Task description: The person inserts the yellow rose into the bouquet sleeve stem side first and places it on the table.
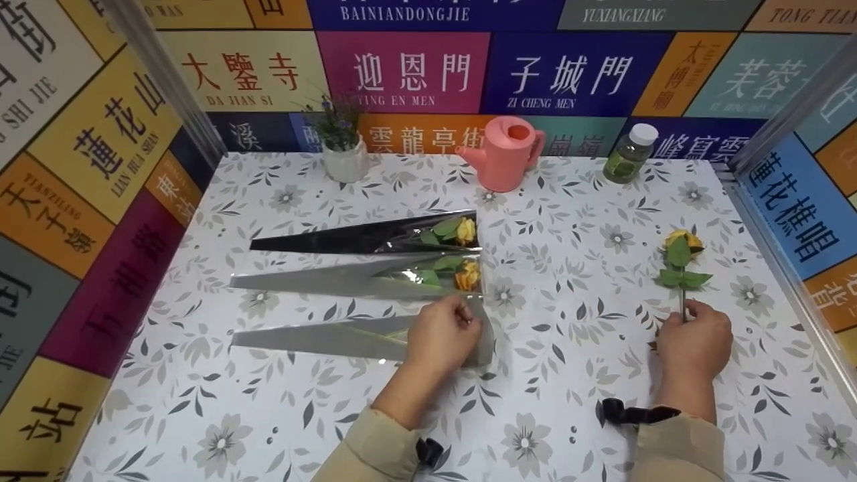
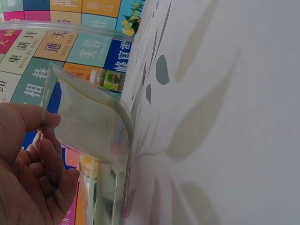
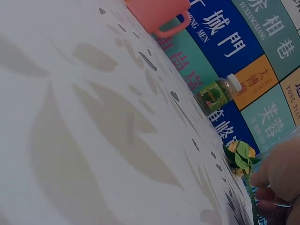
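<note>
My left hand pinches the wide mouth of a grey, see-through flower sleeve between thumb and fingertips. In the left wrist view the lifted film stands up from the table, held by its edge. On the right side, my right hand grips the stem of a yellow rose, its bloom pointing away from me. Green leaves show above the fingers; the lower stem is mostly hidden by the hand. In the right wrist view, the rose stands out beyond the fingertips.
Beyond the left hand lie a second grey sleeve and a black-backed one, each with a yellow rose inside. Along the back wall stand a potted plant, a pink watering can and a green bottle with white cap.
</note>
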{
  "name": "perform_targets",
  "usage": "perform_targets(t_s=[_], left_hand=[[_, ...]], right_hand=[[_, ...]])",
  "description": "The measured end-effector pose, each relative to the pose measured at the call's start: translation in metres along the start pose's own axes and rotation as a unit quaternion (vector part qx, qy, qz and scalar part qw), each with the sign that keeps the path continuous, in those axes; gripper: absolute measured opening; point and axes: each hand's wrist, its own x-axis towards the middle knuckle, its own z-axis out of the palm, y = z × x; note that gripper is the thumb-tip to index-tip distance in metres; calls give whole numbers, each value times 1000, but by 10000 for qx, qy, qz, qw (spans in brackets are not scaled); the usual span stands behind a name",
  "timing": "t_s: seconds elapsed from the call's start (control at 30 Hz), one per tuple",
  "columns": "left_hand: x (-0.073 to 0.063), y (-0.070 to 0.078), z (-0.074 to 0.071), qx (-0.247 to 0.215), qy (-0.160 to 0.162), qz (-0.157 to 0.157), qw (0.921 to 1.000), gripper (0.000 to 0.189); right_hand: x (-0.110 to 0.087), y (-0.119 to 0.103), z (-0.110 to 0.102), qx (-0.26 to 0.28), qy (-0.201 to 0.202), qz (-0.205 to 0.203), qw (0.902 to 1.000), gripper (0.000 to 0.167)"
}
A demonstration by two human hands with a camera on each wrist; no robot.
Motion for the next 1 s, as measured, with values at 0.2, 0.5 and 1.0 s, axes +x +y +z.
perform_targets(t_s=[0.2, 0.5, 1.0], left_hand=[[0, 1, -1, -40, -69, -108, 9999, 18], [0, 0, 0, -48, -34, -42, 10000, 17], [1, 0, 0, -89, -145, -111, 9998, 17]], right_hand=[[0, 3, -4, 2, -139, 192, 9997, 47], [-3, -15, 9, 1207, -811, 286, 9890, 45], [-57, -84, 44, 5139, -991, 110, 8520, 25]])
